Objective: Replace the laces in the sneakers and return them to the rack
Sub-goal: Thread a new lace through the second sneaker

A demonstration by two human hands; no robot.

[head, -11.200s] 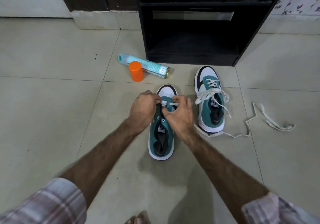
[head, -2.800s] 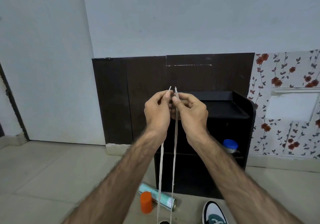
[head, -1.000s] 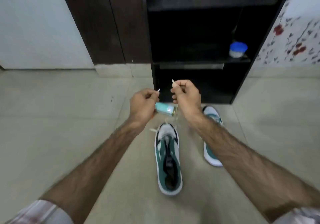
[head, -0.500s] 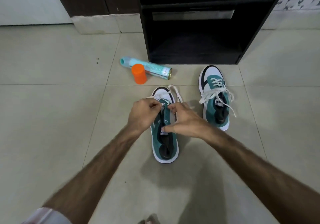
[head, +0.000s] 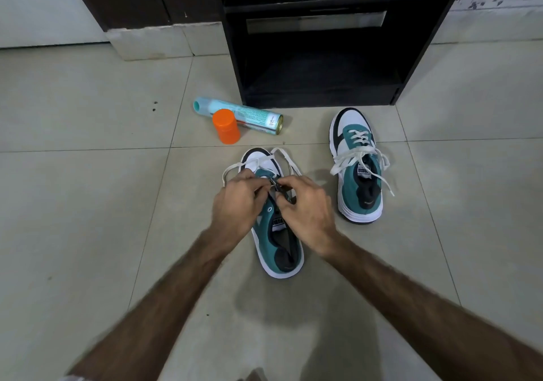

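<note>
Two teal, white and black sneakers stand on the tiled floor, toes toward the rack. The near sneaker (head: 279, 248) lies under my hands; a white lace (head: 258, 161) loops out over its toe on both sides. My left hand (head: 238, 204) pinches the lace at the eyelets. Touching it, my right hand (head: 305, 204) grips the lace and the upper's right edge. The far sneaker (head: 357, 169) at the right is laced, with loose white ends hanging off its sides.
The black shoe rack (head: 320, 57) stands open just beyond the sneakers. A teal spray can (head: 249, 116) lies on the floor left of the rack, with an orange cap (head: 226, 126) upright against it. A pale step (head: 164, 39) sits at the back left.
One second ago both hands held the lace ends up in the air; they have come down onto the near sneaker's eyelets. My view has tilted down toward the floor.
</note>
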